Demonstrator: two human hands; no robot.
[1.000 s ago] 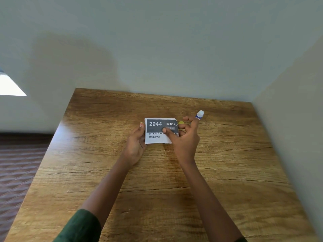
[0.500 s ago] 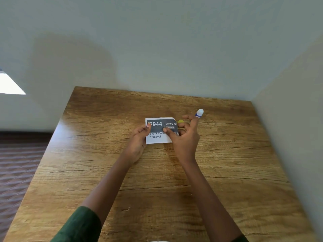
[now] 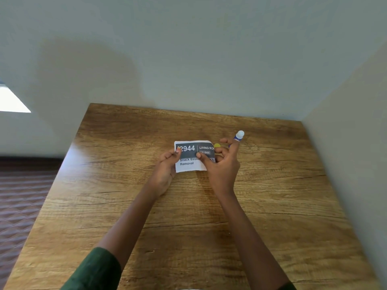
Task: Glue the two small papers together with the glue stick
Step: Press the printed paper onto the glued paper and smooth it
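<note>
Head view, centre frame: your left hand (image 3: pixel 165 172) pinches the printed paper (image 3: pixel 191 156) at its left edge, your right hand (image 3: pixel 222 170) pinches the right side, glue stick (image 3: pixel 239 136) poking up behind those fingers. Second sheet unseen; bonding looks unfinished.

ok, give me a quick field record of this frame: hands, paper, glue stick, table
left hand: pinches the paper's left edge
right hand: thumb pinches the paper's right part
paper: printed side up, between both hands; no second sheet can be made out
glue stick: white end up, just behind the right hand's fingers; held or standing, cannot tell
yellow bit: by the right fingers, cannot identify
table: wood grain
</note>
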